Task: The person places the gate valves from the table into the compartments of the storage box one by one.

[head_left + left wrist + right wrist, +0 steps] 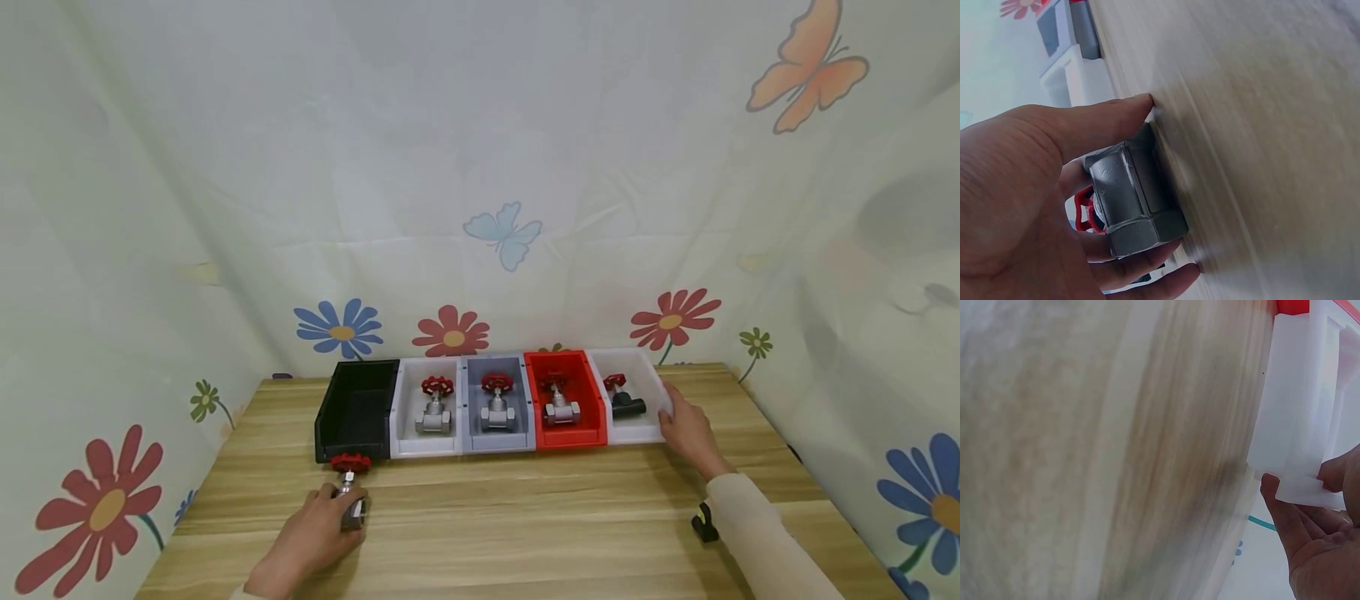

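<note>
My left hand (318, 527) grips a gate valve (1138, 190) at the table's front left, with thumb and fingers around its grey metal body. The valve's red handwheel (351, 463) points away, right at the front of the black bin (324, 429). At the row's right end, my right hand (688, 429) pinches the side wall of a white bin (1300, 406) between thumb and fingers. Inside that bin lies a dark valve (628, 406) with a red handwheel, tipped on its side.
Between the end bins stand another white bin (402, 446), a grey-blue bin (468, 442) and a red bin (596, 435), each holding a silver valve with a red handwheel. A small black object (705, 525) lies beside the right forearm. A flower-printed curtain (420, 167) hangs behind the table.
</note>
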Action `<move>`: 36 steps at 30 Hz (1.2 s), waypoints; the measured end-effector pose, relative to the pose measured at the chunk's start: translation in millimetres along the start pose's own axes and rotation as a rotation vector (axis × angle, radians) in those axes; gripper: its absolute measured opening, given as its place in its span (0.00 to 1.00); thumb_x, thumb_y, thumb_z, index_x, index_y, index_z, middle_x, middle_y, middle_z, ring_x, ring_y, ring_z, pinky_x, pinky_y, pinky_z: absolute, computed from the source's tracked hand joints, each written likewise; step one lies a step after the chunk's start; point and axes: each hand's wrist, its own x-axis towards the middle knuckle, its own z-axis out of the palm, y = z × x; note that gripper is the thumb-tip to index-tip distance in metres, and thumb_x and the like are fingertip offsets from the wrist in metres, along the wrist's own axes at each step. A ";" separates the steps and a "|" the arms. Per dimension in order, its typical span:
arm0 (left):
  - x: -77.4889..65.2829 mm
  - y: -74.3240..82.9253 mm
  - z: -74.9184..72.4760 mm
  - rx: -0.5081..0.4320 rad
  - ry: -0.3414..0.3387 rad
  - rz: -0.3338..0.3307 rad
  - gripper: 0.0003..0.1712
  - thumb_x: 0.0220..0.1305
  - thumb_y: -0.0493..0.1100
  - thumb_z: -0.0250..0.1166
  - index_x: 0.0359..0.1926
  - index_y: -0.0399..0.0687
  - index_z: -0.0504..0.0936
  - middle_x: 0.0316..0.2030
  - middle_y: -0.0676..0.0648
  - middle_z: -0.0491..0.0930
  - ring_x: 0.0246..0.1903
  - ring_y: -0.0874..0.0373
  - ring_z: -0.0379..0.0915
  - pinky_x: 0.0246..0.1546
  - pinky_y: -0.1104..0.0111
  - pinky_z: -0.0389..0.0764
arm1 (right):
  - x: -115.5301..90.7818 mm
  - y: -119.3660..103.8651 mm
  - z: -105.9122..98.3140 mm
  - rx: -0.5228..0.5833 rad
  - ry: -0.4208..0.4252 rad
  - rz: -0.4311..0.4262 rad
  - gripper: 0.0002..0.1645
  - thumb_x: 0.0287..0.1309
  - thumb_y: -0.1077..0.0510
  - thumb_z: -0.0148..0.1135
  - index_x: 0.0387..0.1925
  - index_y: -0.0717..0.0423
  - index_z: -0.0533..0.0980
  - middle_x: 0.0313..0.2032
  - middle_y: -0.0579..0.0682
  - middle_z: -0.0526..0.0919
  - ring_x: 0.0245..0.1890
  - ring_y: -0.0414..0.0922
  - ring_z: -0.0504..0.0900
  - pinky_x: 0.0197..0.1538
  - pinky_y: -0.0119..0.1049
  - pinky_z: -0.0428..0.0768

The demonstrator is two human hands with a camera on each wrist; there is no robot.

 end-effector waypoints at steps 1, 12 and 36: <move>0.4 0.1 -0.2 -0.003 -0.002 0.002 0.31 0.47 0.52 0.77 0.55 0.56 0.79 0.47 0.35 0.76 0.44 0.40 0.75 0.32 0.48 0.79 | -0.1 -0.1 -0.2 0.001 0.002 -0.001 0.32 0.61 0.66 0.54 0.65 0.72 0.63 0.44 0.81 0.78 0.40 0.74 0.80 0.42 0.66 0.76; 4.6 -0.4 -0.1 -0.050 -0.014 0.014 0.30 0.46 0.52 0.78 0.52 0.52 0.81 0.46 0.35 0.75 0.44 0.42 0.75 0.41 0.48 0.80 | -0.7 -1.8 -0.2 0.000 -0.008 0.008 0.32 0.61 0.66 0.53 0.66 0.72 0.61 0.45 0.81 0.78 0.41 0.74 0.80 0.45 0.67 0.75; 4.3 -5.6 -2.2 -0.109 -0.014 0.042 0.26 0.42 0.49 0.80 0.45 0.56 0.82 0.39 0.44 0.75 0.38 0.54 0.72 0.39 0.56 0.77 | 1.6 1.4 1.3 0.010 -0.015 0.011 0.32 0.62 0.65 0.53 0.67 0.72 0.61 0.45 0.81 0.78 0.41 0.73 0.80 0.44 0.66 0.76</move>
